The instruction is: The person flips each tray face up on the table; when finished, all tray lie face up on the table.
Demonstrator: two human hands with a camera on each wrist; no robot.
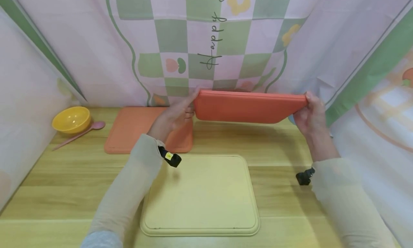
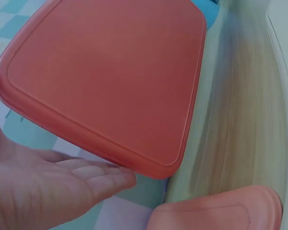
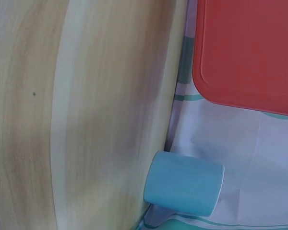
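Note:
Raised above the back of the table is a red rectangular tray, tilted with one broad face toward me. My left hand holds its left end; in the left wrist view, the fingers extend along the tray's edge. At the opposite end, my right hand grips the upper right corner; only a sliver of it shows in the right wrist view. An orange tray lies flat on the table behind my left forearm, which covers part of it. Closer to me lies a pale yellow tray.
A light blue cup stands at the table's back right, mostly hidden by my right hand in the head view. At the back left are a yellow bowl and a pink spoon. A patterned curtain hangs behind the wooden table.

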